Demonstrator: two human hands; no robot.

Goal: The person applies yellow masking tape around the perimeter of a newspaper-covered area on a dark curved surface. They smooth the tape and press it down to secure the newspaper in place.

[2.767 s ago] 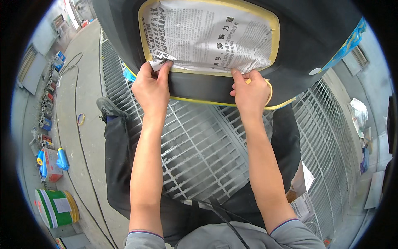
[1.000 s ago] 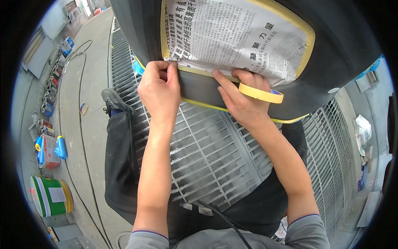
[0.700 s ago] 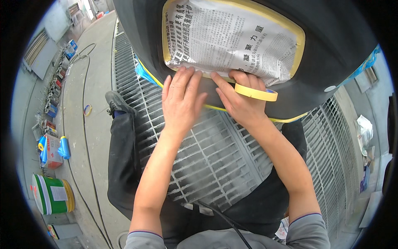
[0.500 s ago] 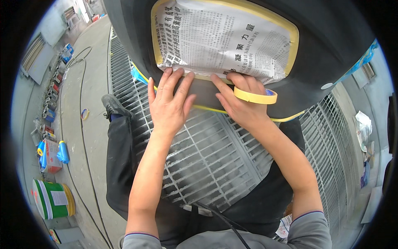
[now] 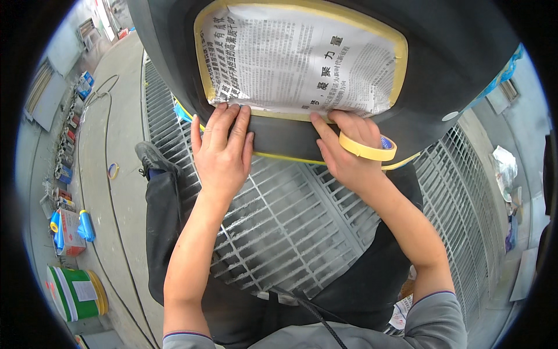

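Note:
Both hands are on a dark grey curved panel [image 5: 279,135] in front of me. A sheet of newspaper [image 5: 273,55] covers a recessed area in it, edged by yellow masking tape [image 5: 397,75]. My left hand [image 5: 222,142] lies open, its fingertips pressing on the lower left border of the paper. Farther right, the outstretched index finger of my right hand [image 5: 351,148] touches the lower tape edge, while its other fingers are bent against the paper. A roll of yellow masking tape [image 5: 367,152] hangs around that hand's fingers.
Metal floor grating [image 5: 273,215] lies below the panel. On the left floor are a hose [image 5: 109,116], a tape roll [image 5: 113,170], a blue roll [image 5: 86,225], a carton [image 5: 71,234] and a green-and-white bucket [image 5: 78,294]. Crumpled plastic [image 5: 504,170] is at right.
My hands have spread apart along the lower edge, the left moving left and the right moving right. In the picture, the panel has shifted slightly left and up.

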